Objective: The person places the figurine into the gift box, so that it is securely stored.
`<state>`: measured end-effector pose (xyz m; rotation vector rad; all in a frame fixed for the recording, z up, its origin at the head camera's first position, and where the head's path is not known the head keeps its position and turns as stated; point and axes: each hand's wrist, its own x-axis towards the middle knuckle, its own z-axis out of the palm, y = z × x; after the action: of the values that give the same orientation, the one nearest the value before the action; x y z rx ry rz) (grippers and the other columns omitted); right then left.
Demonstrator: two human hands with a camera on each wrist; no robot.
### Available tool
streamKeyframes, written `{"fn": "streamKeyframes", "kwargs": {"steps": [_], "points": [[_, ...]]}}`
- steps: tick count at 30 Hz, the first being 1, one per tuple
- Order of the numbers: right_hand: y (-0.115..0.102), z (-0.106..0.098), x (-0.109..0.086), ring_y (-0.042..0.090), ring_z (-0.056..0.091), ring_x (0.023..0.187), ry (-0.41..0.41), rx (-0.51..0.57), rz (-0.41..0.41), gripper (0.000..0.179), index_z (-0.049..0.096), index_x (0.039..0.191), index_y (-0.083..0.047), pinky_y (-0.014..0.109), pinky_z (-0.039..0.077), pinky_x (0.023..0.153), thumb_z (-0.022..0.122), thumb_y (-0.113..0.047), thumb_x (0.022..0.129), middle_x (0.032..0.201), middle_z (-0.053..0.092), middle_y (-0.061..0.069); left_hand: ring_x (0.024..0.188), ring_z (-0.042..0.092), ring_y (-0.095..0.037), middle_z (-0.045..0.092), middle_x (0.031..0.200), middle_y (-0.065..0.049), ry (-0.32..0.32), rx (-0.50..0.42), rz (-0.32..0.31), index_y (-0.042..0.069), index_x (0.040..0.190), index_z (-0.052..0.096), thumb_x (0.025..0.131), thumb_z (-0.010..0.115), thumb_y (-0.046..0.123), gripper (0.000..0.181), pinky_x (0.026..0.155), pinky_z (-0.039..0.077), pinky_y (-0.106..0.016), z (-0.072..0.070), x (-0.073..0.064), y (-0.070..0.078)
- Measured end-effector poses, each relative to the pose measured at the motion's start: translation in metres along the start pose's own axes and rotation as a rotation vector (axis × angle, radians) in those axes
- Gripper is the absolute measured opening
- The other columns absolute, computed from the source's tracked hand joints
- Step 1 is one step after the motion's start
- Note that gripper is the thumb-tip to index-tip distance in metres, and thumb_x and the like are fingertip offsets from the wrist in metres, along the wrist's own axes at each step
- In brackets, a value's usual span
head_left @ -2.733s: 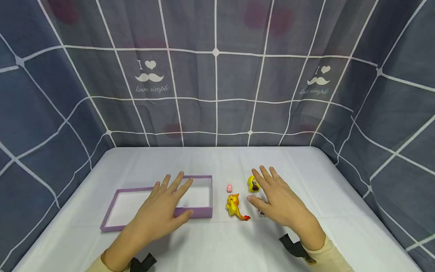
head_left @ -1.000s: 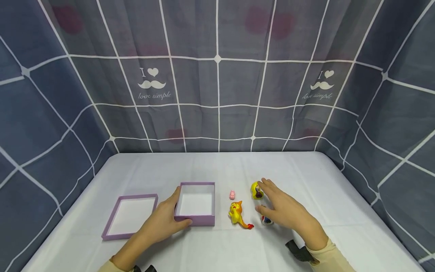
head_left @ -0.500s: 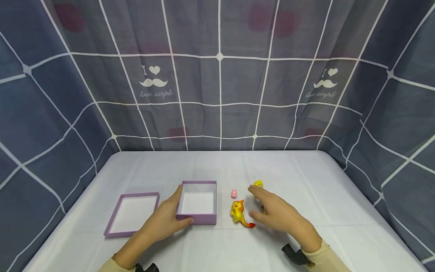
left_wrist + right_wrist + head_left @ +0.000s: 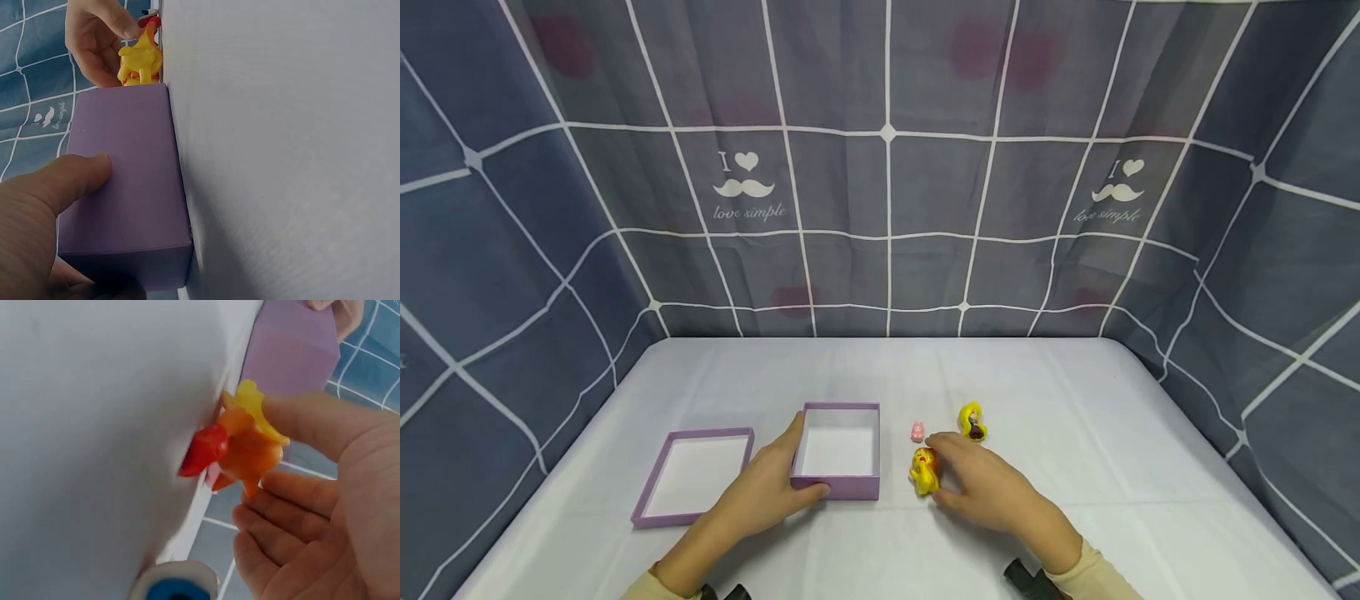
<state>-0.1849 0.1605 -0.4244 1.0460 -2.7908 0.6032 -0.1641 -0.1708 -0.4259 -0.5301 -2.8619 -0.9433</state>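
Note:
My left hand (image 4: 763, 487) holds a purple open-topped box (image 4: 850, 488) by its left side, the thumb pressing on the front wall. White lines the box inside. To its right lies a yellow-and-orange toy figure (image 4: 923, 473) with a red-tipped tail (image 4: 206, 450). My right hand (image 4: 992, 483) is around the figure's right side, thumb low and fingers above it. In the right wrist view its fingers (image 4: 287, 512) are loosely bent beside the figure; no firm grip shows. A tiny pink figure (image 4: 917, 431) stands just behind it.
A shallow purple-rimmed lid (image 4: 692, 479) lies left of the box, partly behind my left forearm. A yellow-haired figure (image 4: 972, 421) stands behind my right hand. A blue-and-white thing (image 4: 178, 581) shows at the bottom of the right wrist view. Grid-patterned curtains surround the white table.
My left hand came down from above the box and took hold of it. My right hand moved left and lower, from the yellow-haired figure to the yellow-and-orange one.

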Motion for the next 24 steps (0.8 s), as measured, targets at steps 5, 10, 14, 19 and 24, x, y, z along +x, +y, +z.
{"fn": "streamKeyframes", "kwargs": {"steps": [5,10,14,19,24], "points": [[-0.0008,0.0055,-0.0005,0.015,0.054,0.119,0.000,-0.016,0.004,0.055,0.055,0.131,-0.007,0.037,0.046,0.101,0.075,-0.021,0.082,0.130,0.056,0.000,0.137,0.036,-0.036,0.026,0.153,-0.025,0.004,0.000,0.006,-0.010,0.151,0.016,0.076,0.084,0.035,0.111,0.110,0.033,-0.048,0.0007,-0.0002,-0.0004],[-0.0012,0.0068,0.0003,0.013,0.055,0.116,0.028,-0.015,0.007,0.050,0.057,0.127,-0.010,0.036,0.047,0.099,0.076,-0.020,0.082,0.126,0.058,-0.002,0.136,0.037,-0.037,0.027,0.153,-0.025,0.011,-0.002,0.010,-0.011,0.150,0.017,0.076,0.084,0.035,0.110,0.109,0.034,-0.048,0.0014,0.0002,-0.0007],[-0.0017,0.0074,0.0008,0.011,0.057,0.112,0.046,-0.018,0.021,0.046,0.059,0.123,-0.012,0.035,0.049,0.096,0.076,-0.021,0.082,0.121,0.060,-0.003,0.136,0.036,-0.036,0.027,0.153,-0.025,0.011,-0.003,0.005,-0.011,0.150,0.017,0.076,0.084,0.035,0.110,0.109,0.034,-0.048,0.0012,0.0003,-0.0005],[-0.0037,0.0083,0.0011,0.011,0.058,0.108,0.038,-0.036,0.053,0.045,0.059,0.122,-0.011,0.035,0.050,0.093,0.076,-0.024,0.082,0.120,0.061,-0.003,0.137,0.035,-0.036,0.027,0.153,-0.026,0.008,-0.006,0.006,-0.010,0.150,0.016,0.076,0.084,0.034,0.110,0.110,0.032,-0.048,0.0004,0.0003,0.0000],[-0.0047,0.0091,0.0004,0.008,0.056,0.098,0.042,-0.061,0.076,0.044,0.060,0.116,-0.010,0.033,0.052,0.086,0.077,-0.026,0.079,0.111,0.062,-0.004,0.137,0.034,-0.036,0.026,0.153,-0.025,0.003,-0.004,0.006,-0.010,0.151,0.016,0.076,0.084,0.034,0.110,0.110,0.032,-0.047,0.0003,0.0003,-0.0001]]}}
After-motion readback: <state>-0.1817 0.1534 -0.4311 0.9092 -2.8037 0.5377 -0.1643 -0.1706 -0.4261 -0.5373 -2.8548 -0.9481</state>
